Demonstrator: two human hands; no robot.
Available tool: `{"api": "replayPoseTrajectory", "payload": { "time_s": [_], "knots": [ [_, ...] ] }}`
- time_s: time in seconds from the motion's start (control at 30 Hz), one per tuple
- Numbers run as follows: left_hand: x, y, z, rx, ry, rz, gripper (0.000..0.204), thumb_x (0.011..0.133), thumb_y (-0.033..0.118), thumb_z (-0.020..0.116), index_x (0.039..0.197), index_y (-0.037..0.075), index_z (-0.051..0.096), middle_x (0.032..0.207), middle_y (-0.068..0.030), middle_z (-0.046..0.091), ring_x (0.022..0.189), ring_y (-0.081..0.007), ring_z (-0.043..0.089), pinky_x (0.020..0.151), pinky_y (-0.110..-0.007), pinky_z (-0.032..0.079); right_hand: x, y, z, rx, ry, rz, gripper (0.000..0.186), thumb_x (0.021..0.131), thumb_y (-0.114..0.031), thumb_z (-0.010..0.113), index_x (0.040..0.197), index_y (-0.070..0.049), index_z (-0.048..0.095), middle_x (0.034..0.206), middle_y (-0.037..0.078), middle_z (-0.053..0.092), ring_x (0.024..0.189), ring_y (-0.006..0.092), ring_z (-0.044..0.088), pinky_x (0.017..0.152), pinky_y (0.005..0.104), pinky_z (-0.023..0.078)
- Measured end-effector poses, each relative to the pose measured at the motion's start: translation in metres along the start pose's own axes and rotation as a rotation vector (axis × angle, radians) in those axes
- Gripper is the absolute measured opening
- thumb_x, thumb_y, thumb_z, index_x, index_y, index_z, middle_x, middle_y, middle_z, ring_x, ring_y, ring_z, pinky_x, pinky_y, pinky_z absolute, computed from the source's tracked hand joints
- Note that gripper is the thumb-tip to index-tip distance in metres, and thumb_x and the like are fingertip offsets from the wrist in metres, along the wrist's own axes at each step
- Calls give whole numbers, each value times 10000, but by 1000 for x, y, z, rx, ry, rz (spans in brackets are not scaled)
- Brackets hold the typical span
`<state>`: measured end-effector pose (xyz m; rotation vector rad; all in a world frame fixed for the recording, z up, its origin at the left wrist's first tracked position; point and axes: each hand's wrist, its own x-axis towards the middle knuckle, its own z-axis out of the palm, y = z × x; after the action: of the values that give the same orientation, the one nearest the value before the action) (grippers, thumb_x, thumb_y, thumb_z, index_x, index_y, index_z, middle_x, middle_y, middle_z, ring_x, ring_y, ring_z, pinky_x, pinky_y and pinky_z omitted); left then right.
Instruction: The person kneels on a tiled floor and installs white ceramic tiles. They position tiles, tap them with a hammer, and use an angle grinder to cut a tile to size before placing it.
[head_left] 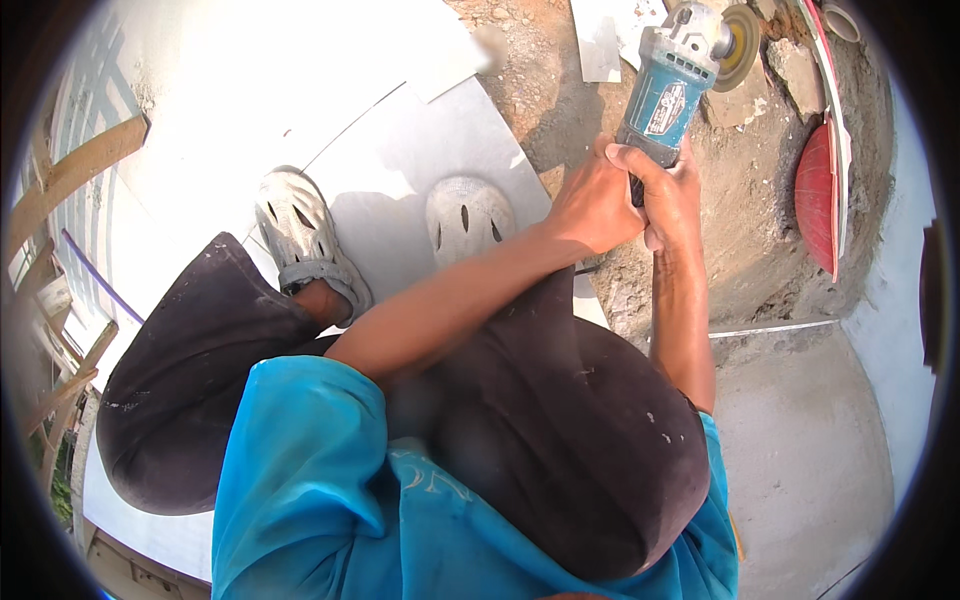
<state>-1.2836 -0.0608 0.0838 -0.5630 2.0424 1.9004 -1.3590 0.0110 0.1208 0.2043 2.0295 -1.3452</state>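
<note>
An angle grinder (pixel 658 100), teal with a grey metal head and dark rear handle, points away from me at the upper right. Its round cutting disc (pixel 740 50), yellowish at the centre, sits on the right side of the head. My right hand (pixel 672 195) is wrapped round the rear handle, thumb across the top. From the left, my left hand (pixel 598 205) closes on the same handle, its fingers partly hidden behind the tool and the other hand. Whether the disc is spinning cannot be told.
Large pale tiles (pixel 390 150) lie under my shoes (pixel 300 225). Beyond are rough dirt (pixel 540 60) and broken slabs (pixel 795 75). A red curved object (pixel 815 200) stands at the right, near a pale wall (pixel 885 300). Wooden pieces (pixel 80 175) are at the left.
</note>
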Motion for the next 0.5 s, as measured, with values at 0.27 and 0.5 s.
{"api": "replayPoseTrajectory", "payload": {
  "time_s": [0.27,0.5],
  "knots": [
    [14,-20,-107,-151,-34,-92,798,831,467,704,1352,-73,433,1240,-242,575,1193,-286,565,995,-379,456,14,7,4,-36,-93,-151,647,649,-95,714,1250,37,514,1011,115,652,888,186,626,768,302,507],
    [-2,-6,-114,-464,182,-37,601,796,274,806,1193,-73,517,1044,-192,668,998,-225,655,869,-330,515,10,10,67,-263,-168,-320,789,644,-290,749,1311,24,468,941,192,683,890,304,683,778,385,530]
  ]
}}
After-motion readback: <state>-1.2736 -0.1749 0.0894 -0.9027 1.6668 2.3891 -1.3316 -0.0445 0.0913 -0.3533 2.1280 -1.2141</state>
